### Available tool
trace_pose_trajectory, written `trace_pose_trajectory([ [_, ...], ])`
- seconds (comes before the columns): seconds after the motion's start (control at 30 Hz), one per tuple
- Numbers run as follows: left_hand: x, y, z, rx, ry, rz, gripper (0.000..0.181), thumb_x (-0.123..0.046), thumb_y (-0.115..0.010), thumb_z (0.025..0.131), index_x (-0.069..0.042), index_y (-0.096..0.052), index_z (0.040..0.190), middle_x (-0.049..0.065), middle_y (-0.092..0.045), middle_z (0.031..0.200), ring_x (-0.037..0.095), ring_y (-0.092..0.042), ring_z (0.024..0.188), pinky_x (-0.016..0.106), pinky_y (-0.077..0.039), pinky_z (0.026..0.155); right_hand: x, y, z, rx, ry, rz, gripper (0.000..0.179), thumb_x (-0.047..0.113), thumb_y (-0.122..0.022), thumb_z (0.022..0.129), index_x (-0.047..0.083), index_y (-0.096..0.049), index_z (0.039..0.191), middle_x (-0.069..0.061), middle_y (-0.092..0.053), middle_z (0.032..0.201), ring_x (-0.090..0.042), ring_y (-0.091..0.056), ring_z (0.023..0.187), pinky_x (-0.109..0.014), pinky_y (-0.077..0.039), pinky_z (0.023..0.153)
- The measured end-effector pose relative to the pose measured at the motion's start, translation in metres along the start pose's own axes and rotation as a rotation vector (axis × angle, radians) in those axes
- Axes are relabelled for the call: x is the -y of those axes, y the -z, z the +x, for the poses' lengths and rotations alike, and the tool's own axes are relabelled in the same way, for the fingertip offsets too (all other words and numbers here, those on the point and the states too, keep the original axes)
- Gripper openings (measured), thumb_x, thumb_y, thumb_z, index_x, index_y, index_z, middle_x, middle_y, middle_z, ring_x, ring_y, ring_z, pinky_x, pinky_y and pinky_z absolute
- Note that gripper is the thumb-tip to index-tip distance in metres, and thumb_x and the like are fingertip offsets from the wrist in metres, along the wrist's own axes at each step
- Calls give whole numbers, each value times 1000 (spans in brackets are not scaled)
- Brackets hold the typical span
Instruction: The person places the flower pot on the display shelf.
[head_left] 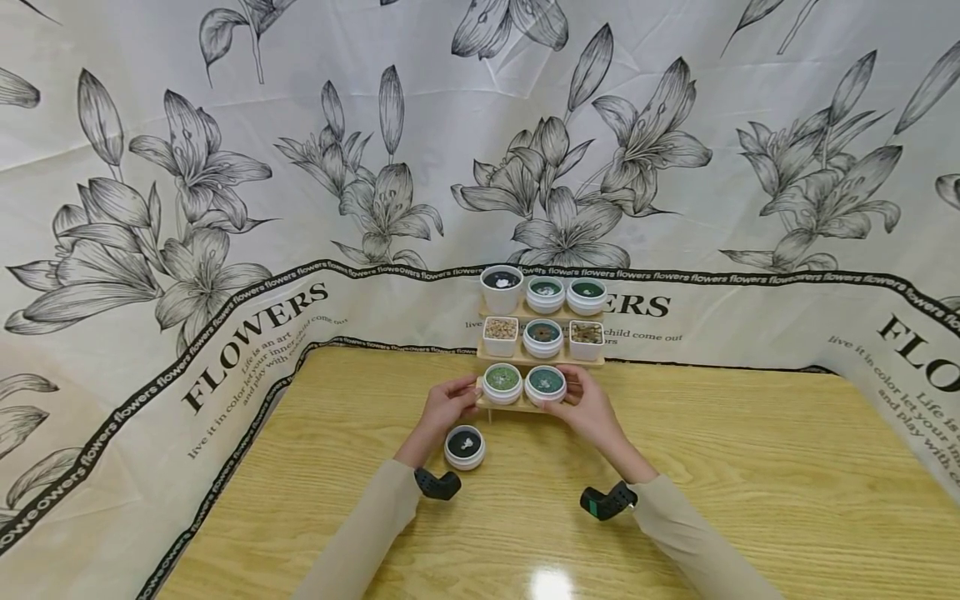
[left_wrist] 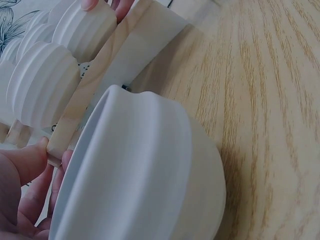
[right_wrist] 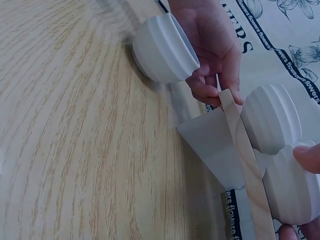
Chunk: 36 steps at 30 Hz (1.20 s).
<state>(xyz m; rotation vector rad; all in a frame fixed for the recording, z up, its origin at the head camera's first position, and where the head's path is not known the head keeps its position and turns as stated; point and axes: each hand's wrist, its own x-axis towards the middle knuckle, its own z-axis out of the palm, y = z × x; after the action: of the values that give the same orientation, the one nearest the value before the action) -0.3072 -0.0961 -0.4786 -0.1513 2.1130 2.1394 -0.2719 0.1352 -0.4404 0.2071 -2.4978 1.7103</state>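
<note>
A three-tier wooden stand (head_left: 517, 407) with white pots on its shelves is at the back of the table. My left hand (head_left: 442, 410) pinches the left end of its lowest shelf between thumb and fingers, as the left wrist view (left_wrist: 30, 180) shows. On that shelf's right side is a white ribbed pot with dark green contents (head_left: 546, 382); my right hand (head_left: 591, 407) grips it, thumb in front and fingers behind. Beside it on the left sits a pot with lighter green contents (head_left: 502, 381). A pot with black contents (head_left: 465, 446) stands on the table near my left wrist.
The middle shelf holds two square pots of pebbles (head_left: 500, 333) and a round pot (head_left: 542, 337) between them. On the top shelf stand a taller pot (head_left: 501, 292) and two low pots (head_left: 587, 294). Flower-printed cloth (head_left: 405, 308) hangs behind the wooden table (head_left: 750, 467).
</note>
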Motion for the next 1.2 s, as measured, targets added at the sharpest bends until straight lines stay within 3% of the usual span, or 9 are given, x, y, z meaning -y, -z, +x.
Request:
trace_pose_trajectory([
  [0.2,2,0,0,5,-18,-5,38,-3,-62,92,5,-57,128,7,-63,97,4,-58,66,19,-57,66,-1,0,-1,-15,-4,10,62,2,-78,77,-4,-48,131,-25,-54,126,-37,-56,114,-41,-52,98],
  [0.4,1,-1,0,2,-7,-10,38,-3,-62,92,4,-57,129,6,-63,97,4,-58,67,19,-58,67,-3,-3,-5,-47,24,23,64,3,-80,76,-2,-48,131,-21,-54,126,-32,-55,111,-26,-52,90],
  [0.63,2,-1,1,7,-3,-6,39,-4,-63,92,4,-57,129,7,-63,98,5,-58,67,21,-59,69,-2,-5,-14,-108,120,-49,66,5,-83,72,0,-49,129,-18,-52,127,-32,-50,114,-46,-45,101],
  [0.9,-1,0,0,28,-3,-9,41,-4,-62,92,6,-54,131,7,-63,99,4,-58,67,31,-60,77,-2,-8,-32,-152,154,-111,68,6,-85,69,0,-50,127,-19,-49,125,-31,-47,114,-48,-45,100],
  [1.03,1,0,0,16,-7,-2,40,-4,-63,92,5,-56,130,10,-63,102,4,-58,68,27,-60,74,-2,-12,-42,-205,222,-133,66,5,-86,66,-1,-54,123,-18,-52,121,-28,-46,113,-44,-47,96],
  [1.2,3,1,0,15,-58,-17,37,-7,-67,89,3,-61,124,10,-65,97,7,-60,68,22,-59,67,1,-20,-51,-224,279,-115,65,3,-87,64,-1,-57,121,-16,-55,120,-26,-48,109,-42,-51,92],
])
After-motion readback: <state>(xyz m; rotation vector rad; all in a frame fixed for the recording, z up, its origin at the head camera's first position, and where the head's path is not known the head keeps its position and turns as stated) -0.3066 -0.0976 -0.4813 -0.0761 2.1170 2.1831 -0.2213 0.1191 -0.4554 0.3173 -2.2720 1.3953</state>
